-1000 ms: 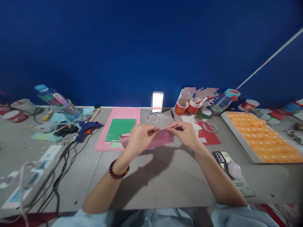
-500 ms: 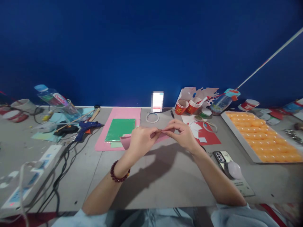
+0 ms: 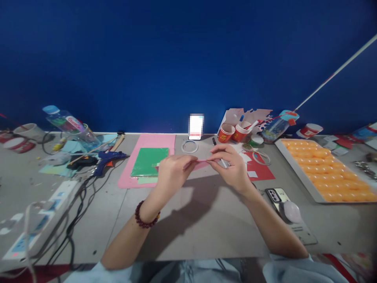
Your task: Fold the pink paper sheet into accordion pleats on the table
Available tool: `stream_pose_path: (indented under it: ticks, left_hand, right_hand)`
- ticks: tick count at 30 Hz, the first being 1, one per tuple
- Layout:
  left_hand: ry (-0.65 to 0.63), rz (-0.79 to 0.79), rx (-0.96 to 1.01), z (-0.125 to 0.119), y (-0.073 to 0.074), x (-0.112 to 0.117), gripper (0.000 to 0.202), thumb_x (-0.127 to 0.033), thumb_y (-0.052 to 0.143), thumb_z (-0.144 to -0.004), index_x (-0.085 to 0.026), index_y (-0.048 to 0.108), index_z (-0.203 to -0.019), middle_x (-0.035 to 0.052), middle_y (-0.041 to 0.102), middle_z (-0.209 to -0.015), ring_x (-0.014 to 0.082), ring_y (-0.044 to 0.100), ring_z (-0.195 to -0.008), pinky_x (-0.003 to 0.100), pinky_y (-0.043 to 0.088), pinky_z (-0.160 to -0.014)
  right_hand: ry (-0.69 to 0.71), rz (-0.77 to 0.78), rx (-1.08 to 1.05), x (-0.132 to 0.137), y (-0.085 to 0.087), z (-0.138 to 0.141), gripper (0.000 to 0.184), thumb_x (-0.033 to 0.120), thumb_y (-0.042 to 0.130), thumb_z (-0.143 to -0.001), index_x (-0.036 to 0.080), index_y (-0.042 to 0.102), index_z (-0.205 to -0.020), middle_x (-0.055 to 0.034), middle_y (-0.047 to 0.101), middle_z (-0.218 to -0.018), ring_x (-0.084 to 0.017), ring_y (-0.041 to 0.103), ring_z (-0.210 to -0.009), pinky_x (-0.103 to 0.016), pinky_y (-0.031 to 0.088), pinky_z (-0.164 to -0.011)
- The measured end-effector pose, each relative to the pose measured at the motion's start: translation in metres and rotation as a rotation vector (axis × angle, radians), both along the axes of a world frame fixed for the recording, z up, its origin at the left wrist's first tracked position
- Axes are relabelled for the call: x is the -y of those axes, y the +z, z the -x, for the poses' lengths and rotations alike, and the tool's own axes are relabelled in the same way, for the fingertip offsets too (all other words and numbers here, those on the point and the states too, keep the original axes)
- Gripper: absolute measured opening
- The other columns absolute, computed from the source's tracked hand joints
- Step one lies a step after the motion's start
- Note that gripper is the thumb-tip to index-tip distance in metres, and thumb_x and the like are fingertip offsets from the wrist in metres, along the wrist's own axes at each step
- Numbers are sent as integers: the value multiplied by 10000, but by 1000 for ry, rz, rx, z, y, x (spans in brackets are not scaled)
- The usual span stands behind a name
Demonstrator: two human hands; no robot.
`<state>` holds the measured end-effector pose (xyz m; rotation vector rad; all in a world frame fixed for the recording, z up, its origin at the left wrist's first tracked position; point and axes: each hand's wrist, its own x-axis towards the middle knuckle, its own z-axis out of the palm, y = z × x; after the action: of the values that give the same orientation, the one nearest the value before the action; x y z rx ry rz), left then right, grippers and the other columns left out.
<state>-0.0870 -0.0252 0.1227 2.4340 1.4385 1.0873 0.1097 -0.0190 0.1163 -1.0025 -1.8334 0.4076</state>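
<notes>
A folded piece of pink paper [image 3: 201, 163] is stretched between my two hands above the grey table. My left hand [image 3: 173, 169], with a dark red bead bracelet [image 3: 144, 215] at its wrist, pinches the paper's left part and hides some of it. Thumb and fingertips of my right hand [image 3: 229, 167] pinch its right end. Left of my hands, a green pack of paper [image 3: 149, 162] lies on a larger pink sheet [image 3: 126, 180]. Just beyond the paper is a white ring [image 3: 189, 146] on the table.
A blue glue gun [image 3: 110, 157], cables and a power strip [image 3: 44, 220] occupy the left. To the right are red paper cups [image 3: 226, 133], red paper [image 3: 262, 171], a phone [image 3: 275, 196] and a tray of orange balls [image 3: 324, 169]. A lit screen [image 3: 196, 126] stands against the blue wall.
My hands have moved slightly apart, and the pink paper between the fingertips now shows as a narrow strip. The flap left of my left hand has turned mostly out of sight.
</notes>
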Motion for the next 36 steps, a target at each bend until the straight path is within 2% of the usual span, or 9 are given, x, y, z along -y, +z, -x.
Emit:
stream_pose_path:
  ticks: [4,11,17,20,28,32,36]
  left_hand:
    - [-18,-137,-7,2,0,0,179,-255,543,-904,-222,710,-848,28,740,-777,169,654,-703,270,424,-652]
    - [-54,-433,-115,-2,0,4,188,-111,527,-888,-191,687,-944,45,751,-905,178,692,-834,296,464,-733]
    - [-86,-525,-81,-5,1,3,156,-84,559,-863,-174,668,-929,30,749,-871,159,692,-765,286,465,-660]
    - [-91,-506,-64,-5,2,2,118,-115,570,-871,-178,665,-902,17,748,-831,145,684,-715,274,454,-622]
    - [-88,-327,-39,-3,3,2,118,-224,595,-882,-182,680,-813,0,707,-654,129,643,-599,252,428,-597]
    - [-51,-315,-20,-4,4,3,168,-218,603,-869,-177,680,-725,-2,669,-572,130,613,-553,250,414,-578]
    - [-40,-316,-25,-4,3,3,198,-222,580,-882,-185,677,-714,-1,666,-571,131,613,-556,250,419,-587]
  right_hand:
    - [-26,-95,54,0,0,-2,121,246,614,-844,301,721,-856,-40,633,-984,-209,596,-929,-390,486,-828]
    - [12,-227,86,0,4,-5,117,241,653,-824,304,727,-890,-41,652,-959,-211,596,-906,-387,487,-812]
    - [33,-339,98,-5,2,-6,147,187,638,-836,299,722,-877,-26,663,-883,-197,597,-856,-384,490,-772]
    - [27,-348,81,-6,1,-5,165,166,649,-827,294,719,-905,-27,662,-864,-194,595,-838,-376,493,-759]
    - [14,-345,100,-1,4,-2,147,155,660,-814,266,713,-895,-36,645,-828,-199,589,-823,-375,489,-764]
    - [23,-321,107,0,5,-2,144,159,642,-827,264,706,-902,-37,656,-840,-201,591,-827,-383,481,-778]
    - [36,-308,102,1,6,-2,158,143,633,-828,262,695,-911,-36,656,-855,-201,593,-839,-382,480,-780]
